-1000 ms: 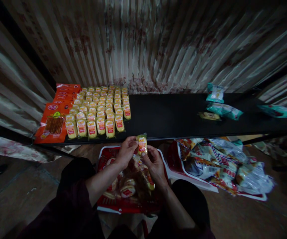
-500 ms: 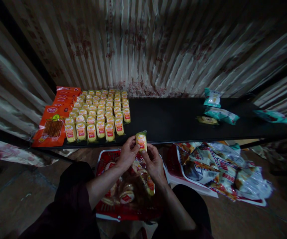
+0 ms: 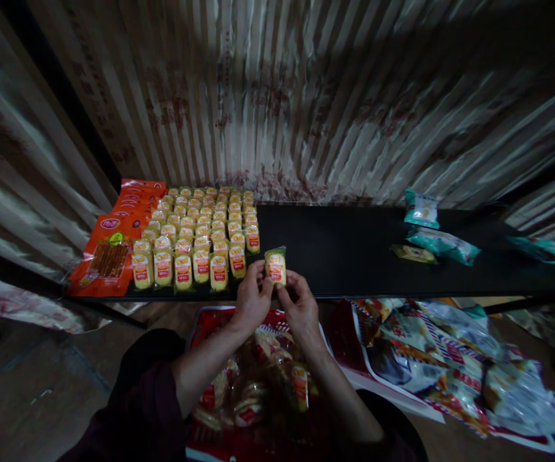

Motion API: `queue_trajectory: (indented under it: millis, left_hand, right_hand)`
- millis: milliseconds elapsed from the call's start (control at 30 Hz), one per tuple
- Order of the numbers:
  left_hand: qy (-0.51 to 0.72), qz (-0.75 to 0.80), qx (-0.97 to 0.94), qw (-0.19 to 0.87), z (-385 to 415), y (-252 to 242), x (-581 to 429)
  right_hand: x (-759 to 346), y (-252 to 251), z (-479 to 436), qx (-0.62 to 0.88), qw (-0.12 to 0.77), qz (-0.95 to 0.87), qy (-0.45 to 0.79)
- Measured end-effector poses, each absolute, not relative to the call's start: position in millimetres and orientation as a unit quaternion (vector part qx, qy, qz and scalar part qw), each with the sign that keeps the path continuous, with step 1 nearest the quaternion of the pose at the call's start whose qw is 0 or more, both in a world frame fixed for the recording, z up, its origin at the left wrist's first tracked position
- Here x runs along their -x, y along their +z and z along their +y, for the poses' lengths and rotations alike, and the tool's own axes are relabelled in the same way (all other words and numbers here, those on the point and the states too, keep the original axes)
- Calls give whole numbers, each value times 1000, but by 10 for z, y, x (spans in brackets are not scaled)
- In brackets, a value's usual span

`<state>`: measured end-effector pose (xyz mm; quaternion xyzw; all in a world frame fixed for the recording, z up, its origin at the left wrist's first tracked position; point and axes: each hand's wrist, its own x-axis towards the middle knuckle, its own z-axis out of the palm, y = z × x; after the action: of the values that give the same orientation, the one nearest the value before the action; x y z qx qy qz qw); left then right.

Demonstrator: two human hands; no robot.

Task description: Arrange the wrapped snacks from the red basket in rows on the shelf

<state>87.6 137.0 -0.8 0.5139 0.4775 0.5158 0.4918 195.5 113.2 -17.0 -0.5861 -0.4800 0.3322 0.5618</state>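
Observation:
Both my hands pinch one small yellow snack packet (image 3: 276, 265) with a red label, held upright over the front edge of the black shelf (image 3: 344, 247). My left hand (image 3: 251, 298) grips its left lower side, my right hand (image 3: 298, 305) its right lower side. Just left of it, several rows of identical yellow packets (image 3: 200, 234) stand in a neat block on the shelf. Below my hands, on my lap, lies a red bag (image 3: 253, 385) holding more of these packets.
Orange flat packs (image 3: 113, 244) lie overlapped at the shelf's left end. Teal and green wrapped snacks (image 3: 434, 234) sit at the right. A heap of torn plastic packaging (image 3: 450, 359) covers the floor at right. A striped curtain hangs behind the shelf.
My two hands have carried the yellow packet up and forward from above the red bag to the shelf's front edge, beside the rows. The camera view has shifted slightly downward.

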Motion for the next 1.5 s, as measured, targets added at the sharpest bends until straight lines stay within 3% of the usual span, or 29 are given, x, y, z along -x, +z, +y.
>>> queue_trajectory:
  millis: [267, 533, 1267, 1500]
  left_hand:
    - [525, 478, -544, 447, 1352, 18, -896]
    - [518, 474, -513, 494, 1436, 36, -906]
    - [464, 493, -575, 459, 1456, 27, -897]
    - [491, 482, -572, 447, 1426, -44, -923]
  right_hand:
    - [-1874, -157, 1511, 590, 561, -485, 320]
    - [-1828, -207, 1712, 619, 532, -497, 295]
    - [-1778, -77, 1711, 611, 485, -541, 315]
    - [-1806, -199, 1779, 591, 520, -534, 308]
